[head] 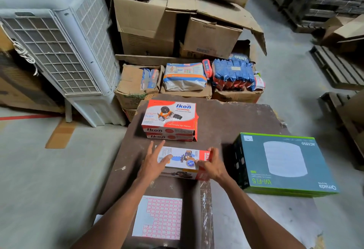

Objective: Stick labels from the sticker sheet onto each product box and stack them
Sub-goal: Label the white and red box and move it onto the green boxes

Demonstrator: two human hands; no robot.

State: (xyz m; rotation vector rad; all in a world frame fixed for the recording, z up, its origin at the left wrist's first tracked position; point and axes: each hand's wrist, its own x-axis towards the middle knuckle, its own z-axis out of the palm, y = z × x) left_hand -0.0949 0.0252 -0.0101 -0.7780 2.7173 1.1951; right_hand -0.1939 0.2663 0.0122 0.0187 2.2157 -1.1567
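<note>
Small product box point(183, 159), white w/ red right end, lies flat near the middle of the brown desk point(226, 114), between both hands. Left hand point(152, 163) sits at the box's left end: fingers spread and straight, thumb tip resting on the box top, no grip closed round anything. Right hand point(213, 165) is at the red end: fingers curled over the far edge, thumb pressing the top face near the round blue graphic, so its grip pinches the box. Can't tell if a label is under the thumb.

Just beyond this box, w/ a narrow gap, stand 2 stacked Ikon boxes point(170, 120), red and white, the upper 1 squarely on the lower.

Sticker sheet point(158, 217) lies flat on the desk nearer the person, between the forearms, apart from the hands. Pink-outlined labels fill most of it; a blank patch at lower left and along the top edge.

To the right, a large teal and green Wi-Fi box point(283, 164) lies flat on the desk's right side, near the right hand but not touching.

Behind the desk: torn cardboard cartons point(177, 24), blue and orange packets point(232, 74), a white air cooler point(59, 47) at left, on a grey floor.
</note>
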